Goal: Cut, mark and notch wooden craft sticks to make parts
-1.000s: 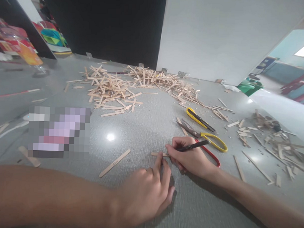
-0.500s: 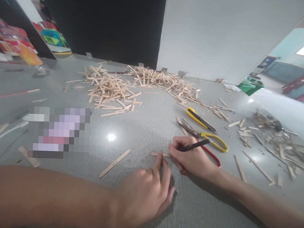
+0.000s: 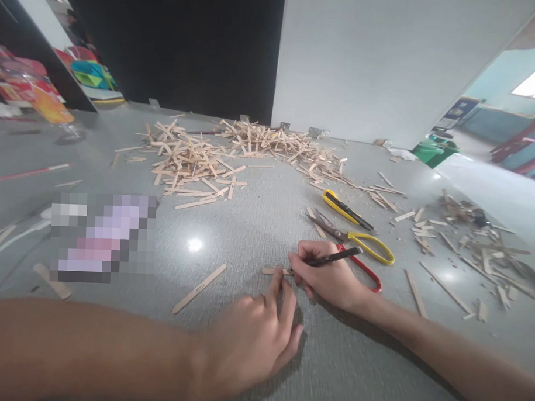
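Observation:
A short wooden stick [image 3: 270,271] lies flat on the grey floor in front of me. My left hand [image 3: 256,339] rests on the floor with its index and middle fingers stretched out, their tips pressing on the stick. My right hand [image 3: 330,275] is closed on a black pen [image 3: 335,258], its tip at the stick's right end. A longer stick [image 3: 199,288] lies loose to the left of my left hand.
Scissors with yellow and red handles [image 3: 362,250] and a yellow utility knife [image 3: 344,208] lie just beyond my right hand. A large heap of sticks [image 3: 225,152] spreads across the far floor, and offcuts [image 3: 472,243] lie at the right. A white wall [image 3: 386,64] stands behind.
The view has shifted slightly; both hands stay on the short stick, the pen tip still at its right end.

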### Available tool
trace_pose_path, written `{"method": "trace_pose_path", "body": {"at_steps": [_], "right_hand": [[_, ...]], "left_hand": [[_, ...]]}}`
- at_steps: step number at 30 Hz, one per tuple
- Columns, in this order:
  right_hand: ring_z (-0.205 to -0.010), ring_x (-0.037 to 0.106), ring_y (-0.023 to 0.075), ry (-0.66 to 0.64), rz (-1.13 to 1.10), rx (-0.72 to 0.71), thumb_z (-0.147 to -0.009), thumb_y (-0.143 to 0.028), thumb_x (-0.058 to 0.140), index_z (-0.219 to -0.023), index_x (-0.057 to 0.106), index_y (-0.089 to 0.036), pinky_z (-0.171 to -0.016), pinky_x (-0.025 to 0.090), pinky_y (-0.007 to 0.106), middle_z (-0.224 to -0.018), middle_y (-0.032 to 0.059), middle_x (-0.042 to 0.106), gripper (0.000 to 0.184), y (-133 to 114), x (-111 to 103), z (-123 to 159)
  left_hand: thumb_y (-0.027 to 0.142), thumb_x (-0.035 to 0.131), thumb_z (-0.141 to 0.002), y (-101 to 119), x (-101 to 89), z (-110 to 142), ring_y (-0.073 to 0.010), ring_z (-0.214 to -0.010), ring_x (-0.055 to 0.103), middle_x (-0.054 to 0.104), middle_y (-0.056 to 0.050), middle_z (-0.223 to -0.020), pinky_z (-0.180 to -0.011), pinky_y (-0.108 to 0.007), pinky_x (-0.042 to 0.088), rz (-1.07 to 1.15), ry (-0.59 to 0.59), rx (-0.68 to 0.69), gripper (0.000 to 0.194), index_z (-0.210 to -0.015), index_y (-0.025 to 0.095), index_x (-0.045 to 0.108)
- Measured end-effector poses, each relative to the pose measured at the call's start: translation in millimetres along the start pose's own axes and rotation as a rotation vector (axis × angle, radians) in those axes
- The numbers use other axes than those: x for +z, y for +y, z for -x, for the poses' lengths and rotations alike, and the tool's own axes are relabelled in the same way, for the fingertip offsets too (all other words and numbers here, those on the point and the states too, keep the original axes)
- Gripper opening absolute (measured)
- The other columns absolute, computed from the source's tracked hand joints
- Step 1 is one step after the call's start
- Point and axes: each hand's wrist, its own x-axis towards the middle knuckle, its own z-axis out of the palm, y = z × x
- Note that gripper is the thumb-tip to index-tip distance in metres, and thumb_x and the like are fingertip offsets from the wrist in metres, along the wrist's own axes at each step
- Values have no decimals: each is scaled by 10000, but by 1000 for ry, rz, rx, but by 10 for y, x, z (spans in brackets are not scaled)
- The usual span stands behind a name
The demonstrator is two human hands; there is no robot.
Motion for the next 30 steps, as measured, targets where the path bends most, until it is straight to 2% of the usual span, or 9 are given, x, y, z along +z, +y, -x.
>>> {"method": "trace_pose_path", "body": {"at_steps": [4, 10, 22, 30], "right_hand": [[-305, 476, 74, -12, -24, 22, -947, -302, 586, -586, 491, -225, -313, 339, 182, -462, -58, 560, 382, -4, -9, -5], [-301, 470, 68, -17, -37, 34, -946, -298, 588, -578, 477, -224, -305, 322, 173, -460, -60, 552, 391, -1, -13, -15], [-302, 455, 71, -17, -33, 22, -953, -317, 604, -578, 466, -230, -313, 307, 183, -437, -65, 525, 408, 13, -15, -5], [-300, 451, 64, -15, -35, 30, -945, -310, 607, -575, 458, -228, -303, 296, 167, -430, -70, 511, 407, 8, -16, -8]], "left_hand": [[318, 482, -991, -3, -11, -5, -291, -642, 774, 640, -378, -1288, -485, -358, 620, 14, -12, -1, 531, -1329, -65, 626], [326, 481, -994, -1, -6, -18, -276, -622, 768, 632, -364, -1313, -481, -357, 617, 5, -27, -12, 528, -1334, -51, 625], [311, 503, -980, -12, -4, -4, -307, -650, 776, 638, -382, -1289, -494, -372, 623, 18, 0, -2, 520, -1326, -55, 635], [323, 476, -993, -11, 1, -21, -299, -641, 773, 634, -383, -1294, -481, -365, 617, 15, 3, -4, 528, -1328, -56, 631]]}}
